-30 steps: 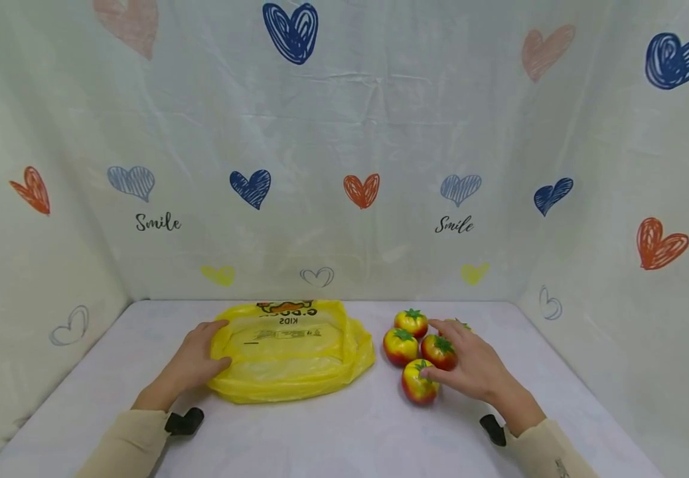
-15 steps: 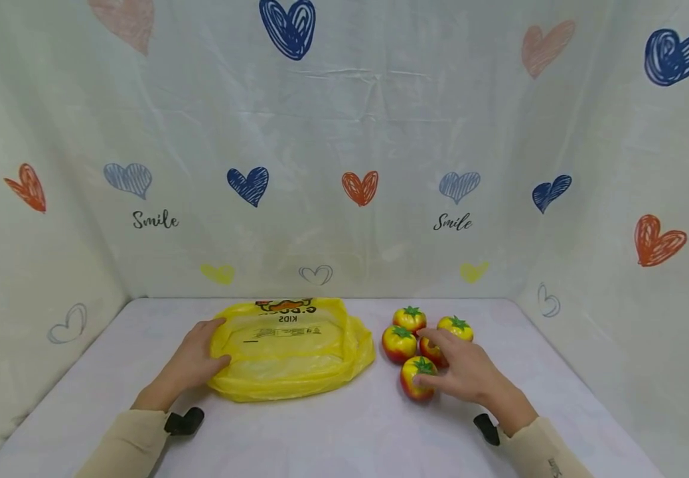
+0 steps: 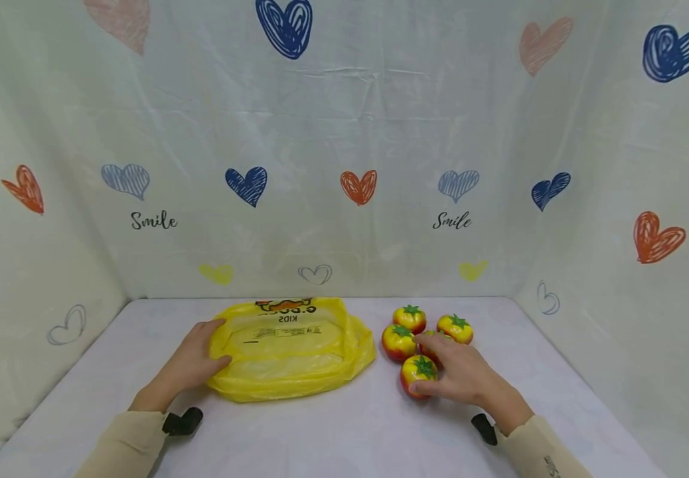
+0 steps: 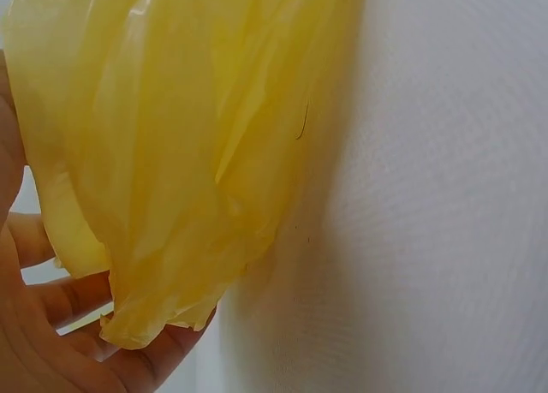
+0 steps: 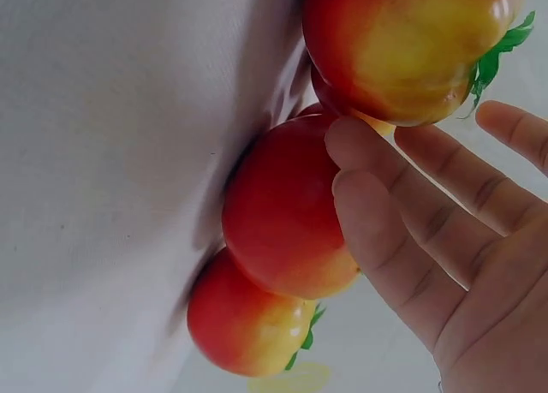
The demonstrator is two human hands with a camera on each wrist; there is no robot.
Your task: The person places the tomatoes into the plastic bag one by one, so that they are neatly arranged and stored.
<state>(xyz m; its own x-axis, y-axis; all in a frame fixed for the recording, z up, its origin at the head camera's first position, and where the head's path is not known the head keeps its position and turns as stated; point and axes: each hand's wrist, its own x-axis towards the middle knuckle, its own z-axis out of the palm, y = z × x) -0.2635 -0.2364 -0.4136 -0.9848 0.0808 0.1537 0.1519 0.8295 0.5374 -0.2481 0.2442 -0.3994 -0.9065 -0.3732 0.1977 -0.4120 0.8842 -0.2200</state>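
Observation:
A yellow plastic bag (image 3: pixel 297 362) with printing lies flattened on the left of the table. At its left edge rests my left hand (image 3: pixel 192 355), thumb and fingers spread apart; in the left wrist view, the fingers lie behind the loose edge of the bag. Several red-and-yellow tomatoes with green leafy tops stand grouped on the right. My right hand (image 3: pixel 460 368) is over them, thumb by the front tomato (image 3: pixel 419 370) and fingertips near the left tomato (image 3: pixel 399 343). It partly covers the middle tomato. In the right wrist view its fingers are straight, beside a red tomato (image 5: pixel 282 209).
The white table (image 3: pixel 320 438) meets a pale curtain (image 3: pixel 404 252) with printed hearts at the back and sides. Toward the back are two more tomatoes, one on the left (image 3: pixel 409 319) and one on the right (image 3: pixel 457 328). Each wrist carries a black camera.
My right hand has moved left and slightly toward me over the tomatoes, uncovering the back right one. My left hand and the bag have stayed in place.

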